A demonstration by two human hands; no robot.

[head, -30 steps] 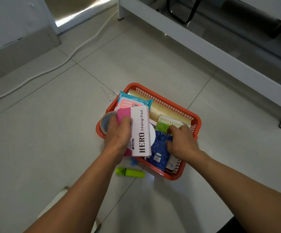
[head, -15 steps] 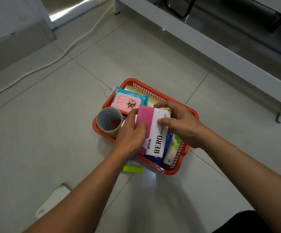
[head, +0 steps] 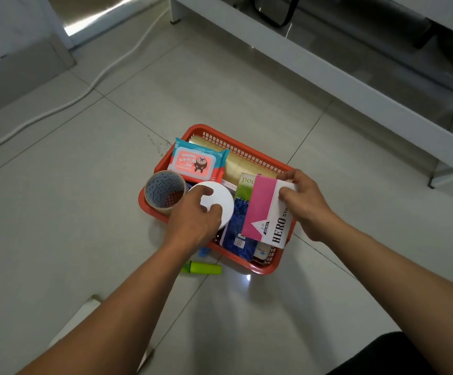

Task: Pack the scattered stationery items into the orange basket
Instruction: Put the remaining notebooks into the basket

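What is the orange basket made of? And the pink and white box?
The orange basket looks like moulded plastic: smooth, slightly shiny, with a lattice of small holes in its walls. The pink and white box, which the right hand holds, looks like thin printed cardboard: flat matt faces, sharp folded edges.

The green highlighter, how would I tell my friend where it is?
Find the orange plastic mesh basket on the grey tiled floor. Just outside its near edge lies the stubby lime-green highlighter pen. It is the only bright green thing outside the basket; the small blue object next to it is smaller and rounder.
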